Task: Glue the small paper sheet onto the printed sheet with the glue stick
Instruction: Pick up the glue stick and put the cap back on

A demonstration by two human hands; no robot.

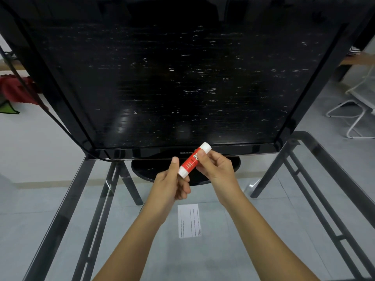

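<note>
Here, item by item. Surface: a glass table point(223, 250) on a dark metal frame, the pale tiled floor point(36, 151) showing through it under both forearms. Beyond the hands stands a black monitor point(172, 82), switched off, its screen streaked with fine scratches; its oval stand point(146, 169) rests on the glass just behind the knuckles. A black cable point(50, 116) runs down past the monitor's left edge. Room: red cloth point(14, 90) on the floor far off to the left hand's side; a white wire-frame chair point(353, 116) well off to the right hand's side.

Left hand point(172, 185): raised above the glass, fingers curled, thumb upright, pinching the lower white end of the glue stick point(193, 160). Right hand point(215, 167): raised level with it, thumb and fingers closed on the stick's red body near the upper white end. The stick sits tilted between both hands, lower end to the left, upper end to the right and farther away.

Printed sheet point(189, 221): flat on the glass, nearer the body than both hands, between the two forearms, touched by neither. Lines of print run along its length. Small paper sheet: cannot be told apart.
</note>
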